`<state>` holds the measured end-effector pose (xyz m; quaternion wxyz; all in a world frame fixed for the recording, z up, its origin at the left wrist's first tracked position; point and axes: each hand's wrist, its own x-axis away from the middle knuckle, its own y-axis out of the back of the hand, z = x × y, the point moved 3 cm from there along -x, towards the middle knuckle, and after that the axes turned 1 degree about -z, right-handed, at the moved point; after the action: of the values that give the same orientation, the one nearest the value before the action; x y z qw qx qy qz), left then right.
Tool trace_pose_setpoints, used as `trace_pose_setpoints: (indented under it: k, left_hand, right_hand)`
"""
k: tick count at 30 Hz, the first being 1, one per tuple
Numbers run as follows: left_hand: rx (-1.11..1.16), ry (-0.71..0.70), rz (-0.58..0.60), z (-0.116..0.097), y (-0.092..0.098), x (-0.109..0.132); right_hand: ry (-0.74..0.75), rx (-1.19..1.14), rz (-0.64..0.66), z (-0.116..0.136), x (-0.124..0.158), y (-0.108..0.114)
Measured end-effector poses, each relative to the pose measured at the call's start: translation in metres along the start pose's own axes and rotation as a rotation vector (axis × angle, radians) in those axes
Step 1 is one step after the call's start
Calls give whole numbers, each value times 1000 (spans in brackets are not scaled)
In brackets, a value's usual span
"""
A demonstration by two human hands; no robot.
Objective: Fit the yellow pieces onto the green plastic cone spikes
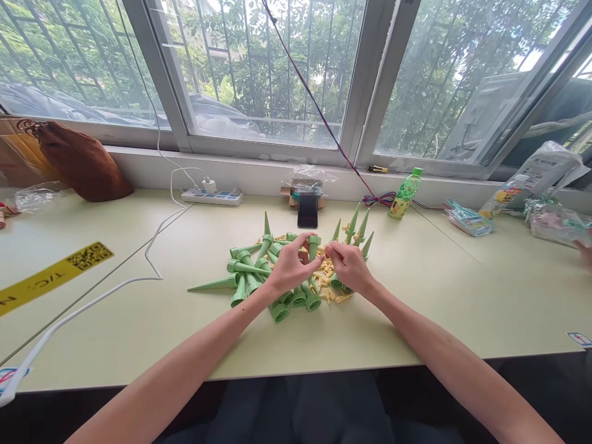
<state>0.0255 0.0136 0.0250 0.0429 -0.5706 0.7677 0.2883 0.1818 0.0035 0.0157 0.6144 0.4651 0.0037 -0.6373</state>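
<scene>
A heap of green cone-shaped plastic spikes [250, 274] lies in the middle of the pale table [139, 320], some flat, a few upright [357, 229] at the back right. Small yellow plastic pieces [326, 271] are scattered among them. My left hand [291, 265] is closed round a green spike [314, 243], held upright above the heap. My right hand [349, 265] is just right of it, fingers pinched together near the spike's top on something too small to make out. The two hands almost touch.
A phone [308, 211] stands behind the heap. A white power strip [211, 196] and its cable [92, 302] run across the left. A green bottle [405, 193], plastic bags [550, 216] and a brown pouch [78, 161] sit along the window ledge. A yellow label [50, 276] is stuck at left.
</scene>
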Motion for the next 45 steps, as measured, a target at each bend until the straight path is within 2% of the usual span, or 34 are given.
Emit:
trace_pose_setpoints:
  k: [8,19,32,45]
  left_hand:
    - [93,60,15,1,0,-2]
    - [167,116,-2,6,1,-4]
    - [33,1,-27,4,1,-2]
    - [8,3,-8,0,0,0]
  right_hand:
    - [-30,-12,-19,-3,1,-2]
    - [-52,-163,-21,1,1,-1]
    - [-54,-80,0,-5,1,-1]
    - [-113,-134,30,-7,1,-1]
